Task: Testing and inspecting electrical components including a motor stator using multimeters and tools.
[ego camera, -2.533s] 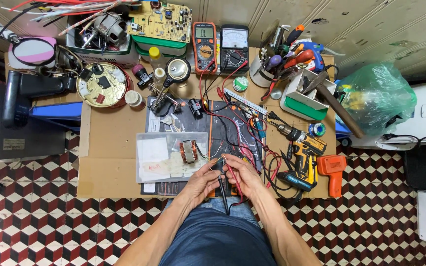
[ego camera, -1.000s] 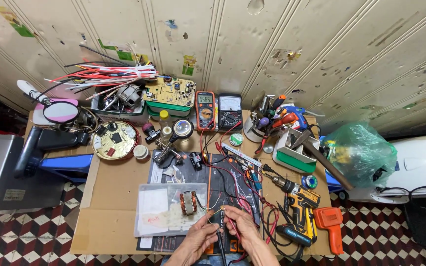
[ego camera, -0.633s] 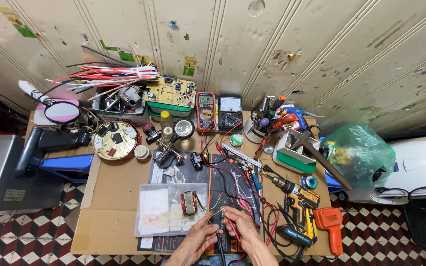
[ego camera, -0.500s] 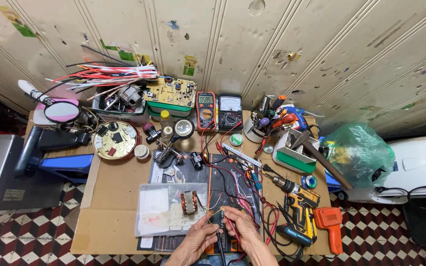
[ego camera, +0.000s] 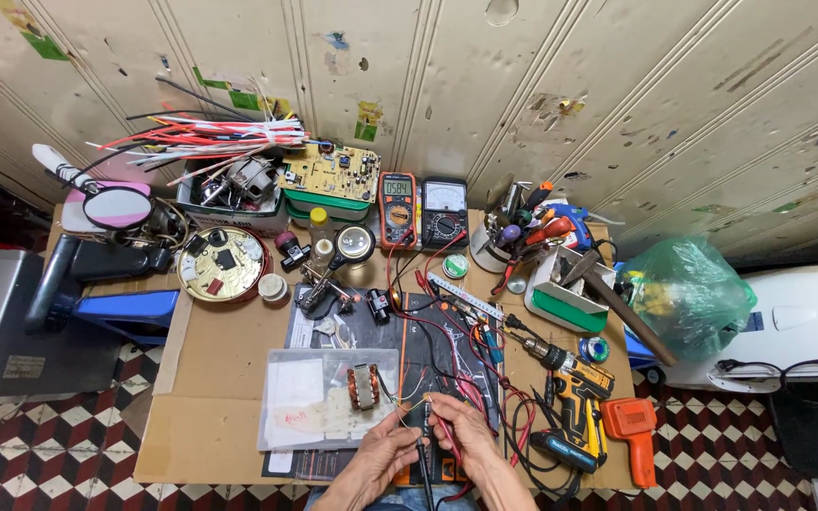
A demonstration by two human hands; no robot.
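At the near edge of the cluttered bench, my left hand (ego camera: 377,459) grips a black test probe (ego camera: 424,464). Close beside it, my right hand (ego camera: 466,435) pinches a red probe (ego camera: 449,443) with a thin wire end at its fingertips. Both hands meet over a black work mat (ego camera: 428,355). Just left of them a copper-wound coil (ego camera: 364,386) lies on a clear plastic box lid (ego camera: 322,399). Red and black leads run up the mat to an orange digital multimeter (ego camera: 397,208) at the back, next to a black analog meter (ego camera: 444,214).
A yellow cordless drill (ego camera: 575,393) and an orange tool (ego camera: 638,431) lie at the right. Behind them stand a white tool cup (ego camera: 508,237), a green-and-white box (ego camera: 560,293) and a green plastic bag (ego camera: 688,293). A round tin of parts (ego camera: 222,265), a magnifier (ego camera: 354,244) and a green circuit board (ego camera: 328,173) sit at the back left.
The view has tilted up from the bench top to take in the wall, so my hands now sit at the bottom edge. They stay together on the probes over the mat.
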